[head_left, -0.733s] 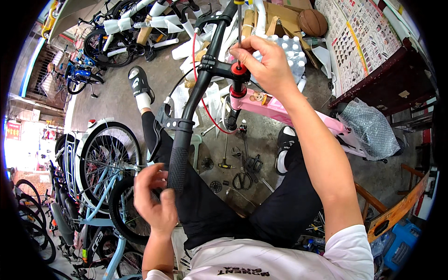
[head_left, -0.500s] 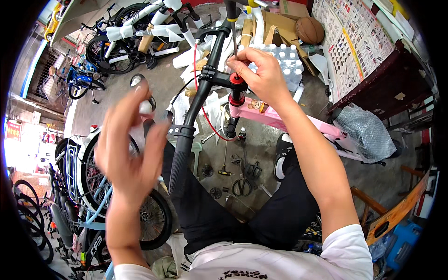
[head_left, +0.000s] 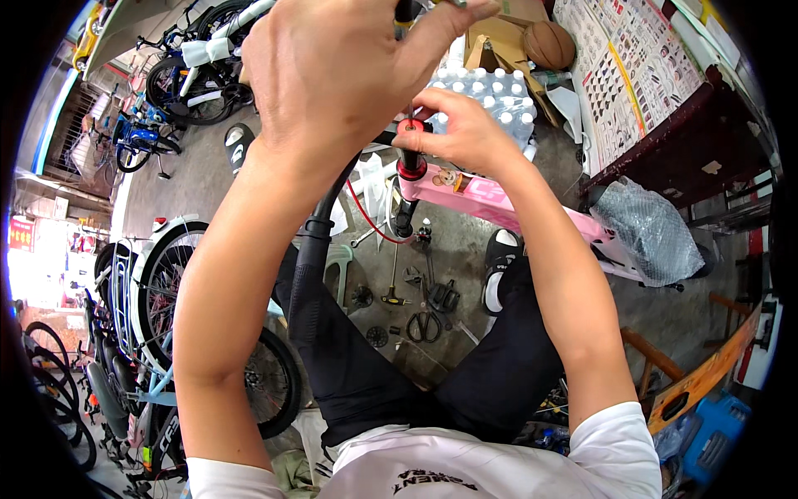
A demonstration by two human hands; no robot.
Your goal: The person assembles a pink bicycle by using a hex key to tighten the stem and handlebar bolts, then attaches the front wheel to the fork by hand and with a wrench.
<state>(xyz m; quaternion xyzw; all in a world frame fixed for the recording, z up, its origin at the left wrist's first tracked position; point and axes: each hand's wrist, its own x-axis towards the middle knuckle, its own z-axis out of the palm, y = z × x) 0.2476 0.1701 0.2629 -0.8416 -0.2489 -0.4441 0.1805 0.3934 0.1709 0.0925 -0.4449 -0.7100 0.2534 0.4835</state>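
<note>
On the grey floor (head_left: 461, 249) below my grip lie scissors (head_left: 424, 323), a black pedal (head_left: 445, 296), a T-handled tool (head_left: 394, 300), a round disc (head_left: 376, 336) and white wrapping (head_left: 372, 188); beyond my right hand (head_left: 470, 133) stands a pack of clear bottles (head_left: 496, 93).

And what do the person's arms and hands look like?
The left hand and right hand are bare, with no gloves or watch showing. The white T-shirt has short sleeves, ending above the elbows.
</note>
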